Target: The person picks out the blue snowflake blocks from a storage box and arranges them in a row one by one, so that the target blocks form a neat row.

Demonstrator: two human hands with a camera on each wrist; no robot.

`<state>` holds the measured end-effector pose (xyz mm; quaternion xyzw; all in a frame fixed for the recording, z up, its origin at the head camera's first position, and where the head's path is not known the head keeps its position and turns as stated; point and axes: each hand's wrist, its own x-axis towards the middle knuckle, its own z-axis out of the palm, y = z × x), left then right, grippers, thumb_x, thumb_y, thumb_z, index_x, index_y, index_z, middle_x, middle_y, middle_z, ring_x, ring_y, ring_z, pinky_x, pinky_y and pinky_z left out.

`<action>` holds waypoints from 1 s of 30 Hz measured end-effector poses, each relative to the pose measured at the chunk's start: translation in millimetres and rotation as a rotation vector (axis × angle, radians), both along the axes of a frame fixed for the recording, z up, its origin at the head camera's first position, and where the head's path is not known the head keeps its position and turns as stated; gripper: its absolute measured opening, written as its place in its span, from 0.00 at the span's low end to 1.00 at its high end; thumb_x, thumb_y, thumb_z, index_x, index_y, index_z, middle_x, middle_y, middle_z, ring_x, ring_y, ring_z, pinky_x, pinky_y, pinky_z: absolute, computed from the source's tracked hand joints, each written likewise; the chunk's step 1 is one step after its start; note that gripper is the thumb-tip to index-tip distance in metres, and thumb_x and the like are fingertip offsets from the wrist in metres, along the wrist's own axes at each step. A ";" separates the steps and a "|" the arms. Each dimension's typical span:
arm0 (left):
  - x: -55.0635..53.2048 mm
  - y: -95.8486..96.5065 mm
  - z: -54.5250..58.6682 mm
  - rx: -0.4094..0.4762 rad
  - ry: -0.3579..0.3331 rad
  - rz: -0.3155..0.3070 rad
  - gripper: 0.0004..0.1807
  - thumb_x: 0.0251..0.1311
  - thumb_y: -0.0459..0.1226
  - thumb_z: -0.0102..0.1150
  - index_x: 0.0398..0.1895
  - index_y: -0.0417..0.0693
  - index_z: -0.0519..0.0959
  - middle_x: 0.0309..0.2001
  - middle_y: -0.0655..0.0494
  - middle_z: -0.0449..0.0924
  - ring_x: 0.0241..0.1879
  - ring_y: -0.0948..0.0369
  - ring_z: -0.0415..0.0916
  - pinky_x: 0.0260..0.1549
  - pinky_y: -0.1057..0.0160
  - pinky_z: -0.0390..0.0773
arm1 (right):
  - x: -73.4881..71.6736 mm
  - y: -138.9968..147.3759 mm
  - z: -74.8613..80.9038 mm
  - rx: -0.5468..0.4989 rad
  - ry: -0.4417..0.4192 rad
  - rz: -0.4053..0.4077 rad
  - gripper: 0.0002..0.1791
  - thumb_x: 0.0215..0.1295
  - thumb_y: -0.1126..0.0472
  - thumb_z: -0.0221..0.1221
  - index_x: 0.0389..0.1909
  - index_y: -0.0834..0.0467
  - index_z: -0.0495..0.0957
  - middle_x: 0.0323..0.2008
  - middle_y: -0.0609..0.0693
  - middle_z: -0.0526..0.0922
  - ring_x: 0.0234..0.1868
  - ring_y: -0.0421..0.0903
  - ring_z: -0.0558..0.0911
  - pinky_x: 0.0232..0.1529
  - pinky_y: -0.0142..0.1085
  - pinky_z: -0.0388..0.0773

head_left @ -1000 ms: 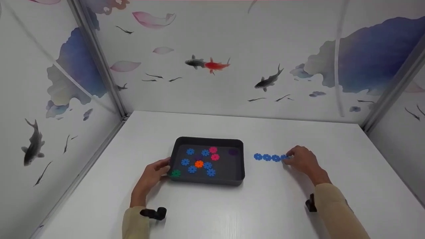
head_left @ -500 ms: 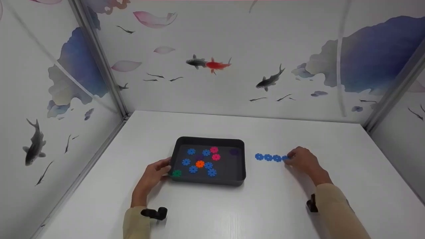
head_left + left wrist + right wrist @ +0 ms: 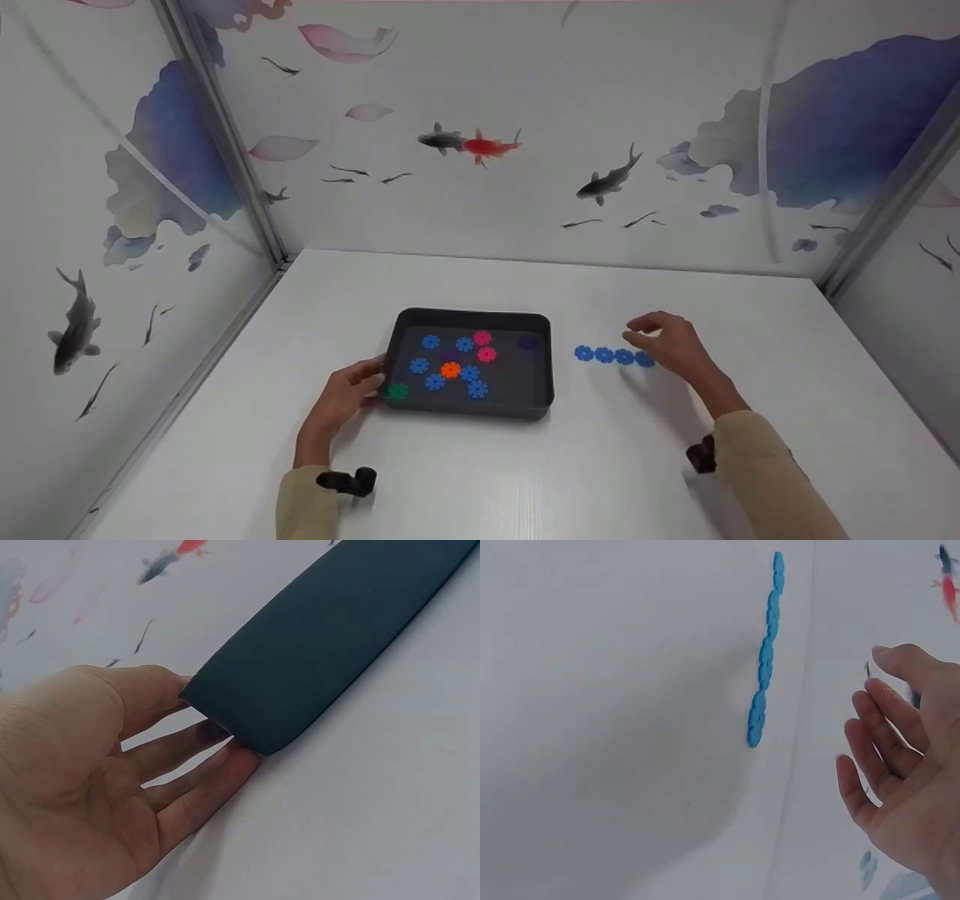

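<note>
My left hand [image 3: 346, 395] holds the left end of a dark grey tray [image 3: 465, 409]. In the left wrist view, the thumb is at the rim of the tray [image 3: 322, 652] and the fingertips are at the lower corner. My right hand [image 3: 670, 343] hovers over the right end of a row of blue notched plastic discs [image 3: 624, 357], holding nothing. In the right wrist view its fingers are loosely bent, apart from the row of discs [image 3: 766, 664], which are joined edge to edge on the table.
Inside the tray lie several loose blue discs [image 3: 478, 389], two pink discs [image 3: 487, 354], an orange disc [image 3: 450, 370], a green disc [image 3: 397, 391] and dark purple ones [image 3: 528, 343]. Printed wall panels [image 3: 480, 217] enclose the white table [image 3: 465, 480] at the back and sides.
My right hand has let go of the rightmost blue disc and lifted up and slightly left. The row of discs stays in place. The left hand and tray have not moved.
</note>
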<state>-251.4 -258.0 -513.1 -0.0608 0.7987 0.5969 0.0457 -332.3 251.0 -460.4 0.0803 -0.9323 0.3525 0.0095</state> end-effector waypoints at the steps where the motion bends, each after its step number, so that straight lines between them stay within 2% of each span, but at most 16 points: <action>1: 0.2 -0.4 0.1 0.003 0.005 0.000 0.25 0.73 0.35 0.52 0.72 0.47 0.69 0.71 0.42 0.70 0.66 0.48 0.73 0.62 0.50 0.79 | 0.7 -5.2 1.8 -0.018 0.012 0.012 0.24 0.70 0.49 0.61 0.57 0.62 0.79 0.54 0.63 0.82 0.57 0.60 0.78 0.56 0.52 0.82; 9: 1.2 -2.2 -2.1 0.020 -0.005 0.007 0.25 0.73 0.35 0.53 0.72 0.48 0.70 0.70 0.43 0.71 0.66 0.49 0.73 0.62 0.50 0.78 | 5.6 -53.8 9.2 -0.142 0.027 0.106 0.24 0.68 0.49 0.63 0.59 0.60 0.79 0.56 0.58 0.83 0.59 0.57 0.78 0.62 0.52 0.79; 12: 1.6 -2.8 -1.7 0.015 -0.009 0.005 0.25 0.73 0.35 0.53 0.72 0.48 0.69 0.71 0.43 0.70 0.66 0.49 0.72 0.64 0.50 0.77 | 9.7 -74.4 11.7 -0.165 0.021 0.159 0.23 0.68 0.51 0.63 0.58 0.59 0.79 0.55 0.56 0.83 0.58 0.55 0.79 0.60 0.50 0.80; 17: 1.3 -3.1 -0.2 0.029 0.004 -0.001 0.25 0.73 0.35 0.52 0.72 0.47 0.69 0.71 0.42 0.69 0.67 0.48 0.72 0.64 0.49 0.77 | 18.7 -106.4 13.0 -0.157 0.039 0.278 0.19 0.68 0.56 0.64 0.56 0.60 0.80 0.50 0.54 0.85 0.53 0.51 0.81 0.53 0.44 0.81; 20: 0.9 -2.7 0.3 0.023 0.006 0.002 0.25 0.73 0.35 0.53 0.72 0.48 0.70 0.71 0.42 0.70 0.67 0.48 0.72 0.63 0.50 0.78 | 22.1 -122.5 11.8 -0.141 0.036 0.334 0.18 0.67 0.58 0.65 0.55 0.59 0.80 0.49 0.53 0.85 0.50 0.48 0.81 0.52 0.42 0.82; 25: -0.1 -1.5 -0.4 0.005 0.003 -0.005 0.25 0.73 0.36 0.53 0.72 0.48 0.69 0.71 0.42 0.69 0.66 0.48 0.72 0.62 0.51 0.79 | 24.8 -141.3 6.1 -0.131 -0.016 0.371 0.20 0.65 0.58 0.67 0.57 0.56 0.80 0.52 0.52 0.83 0.50 0.47 0.81 0.55 0.43 0.83; 30: 0.1 0.3 -1.6 0.000 0.007 -0.004 0.25 0.73 0.35 0.53 0.72 0.47 0.69 0.70 0.41 0.70 0.65 0.48 0.74 0.61 0.51 0.80 | 25.7 -154.5 -2.7 -0.122 -0.034 0.423 0.21 0.64 0.58 0.67 0.57 0.57 0.80 0.50 0.53 0.83 0.48 0.47 0.81 0.52 0.42 0.84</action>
